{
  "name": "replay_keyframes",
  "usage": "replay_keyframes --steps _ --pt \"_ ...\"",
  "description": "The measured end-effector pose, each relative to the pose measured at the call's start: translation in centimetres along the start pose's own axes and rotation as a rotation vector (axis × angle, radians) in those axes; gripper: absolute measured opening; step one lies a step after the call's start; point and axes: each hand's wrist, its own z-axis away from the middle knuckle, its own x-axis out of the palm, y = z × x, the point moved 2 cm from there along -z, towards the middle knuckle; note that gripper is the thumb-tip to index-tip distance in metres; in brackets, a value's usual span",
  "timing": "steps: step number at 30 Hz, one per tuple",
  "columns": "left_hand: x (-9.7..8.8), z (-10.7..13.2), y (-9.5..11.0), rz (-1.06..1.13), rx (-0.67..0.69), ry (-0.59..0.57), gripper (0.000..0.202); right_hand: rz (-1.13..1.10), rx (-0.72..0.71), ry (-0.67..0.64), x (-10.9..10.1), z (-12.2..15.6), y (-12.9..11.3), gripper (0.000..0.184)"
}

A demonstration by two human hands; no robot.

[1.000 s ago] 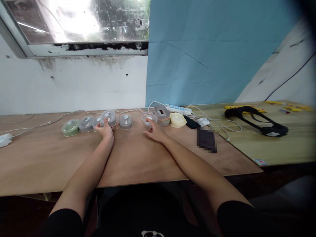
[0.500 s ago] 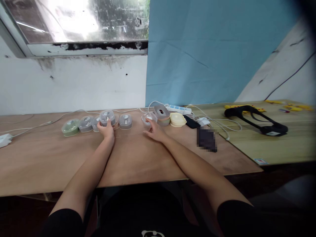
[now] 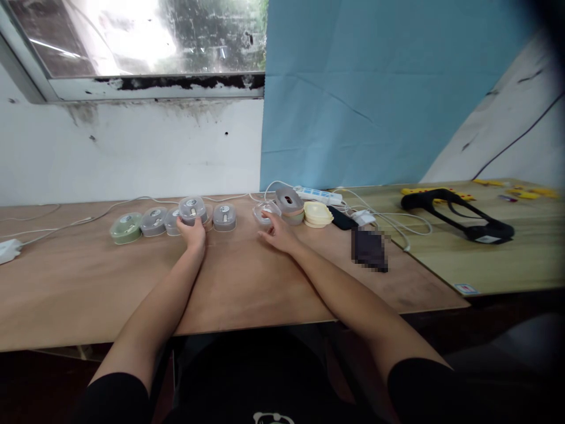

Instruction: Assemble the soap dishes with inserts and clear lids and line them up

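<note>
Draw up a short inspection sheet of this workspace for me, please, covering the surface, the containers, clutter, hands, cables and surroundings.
Surface: light-brown plywood tabletop, with a paler wooden table to the right.
Containers: row of round plastic tubs, from a green tub through grey ones.
Clutter: stacked pale-yellow lids, a pixelated dark object, a black strap.
Hands: left hand on a clear-lidded grey tub; right hand at a clear round tub.
Cables: thin white cords along the back, near a white power strip.
Surroundings: window with stained sill, blue sheet, white wall.
</note>
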Motion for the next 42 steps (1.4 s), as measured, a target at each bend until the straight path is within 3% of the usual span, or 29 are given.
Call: replay_keyframes --steps 3,5,10,14,20,23,25,30,34,42 --pt "-0.3 0.0 -0.2 -0.004 -0.082 0.198 0.071 0.025 0.026 0.081 -0.5 -0.1 0.1 0.057" --pt "-0.3 0.0 0.0 0.013 -0.103 0.265 0.069 0.046 0.05 0.145 -1.0 -0.1 0.3 0.051" --pt "-0.6 0.2 1.1 0.016 -0.047 0.317 0.065 0.187 0.094 0.405 -3.3 -0.1 1.6 0.036" --pt "-0.8 1.4 2.7 0.01 0.114 0.292 0.064 0.343 0.16 0.605 -5.7 0.1 3.3 0.034" --pt "-0.3 4.3 5.0 -0.049 0.378 0.078 0.057 0.526 0.366 0.785 -8.0 0.8 6.0 0.034" --pt "0.1 5.2 5.4 -0.12 0.49 -0.103 0.039 0.536 0.508 0.835 -8.5 1.3 7.3 0.035" --pt "0.5 5.3 5.3 -0.192 0.522 -0.245 0.027 0.532 0.595 0.8 -8.5 1.4 8.2 0.035" --pt "1.5 5.2 4.4 -0.348 0.536 -0.507 0.025 0.531 0.734 0.579 -7.8 1.4 9.6 0.036" --pt "1.9 5.3 3.8 -0.399 0.521 -0.636 0.026 0.552 0.769 0.47 -7.5 1.4 9.8 0.038" --pt "2.2 5.4 3.2 -0.486 0.458 -0.808 0.035 0.553 0.754 0.449 -7.6 1.2 9.6 0.05"
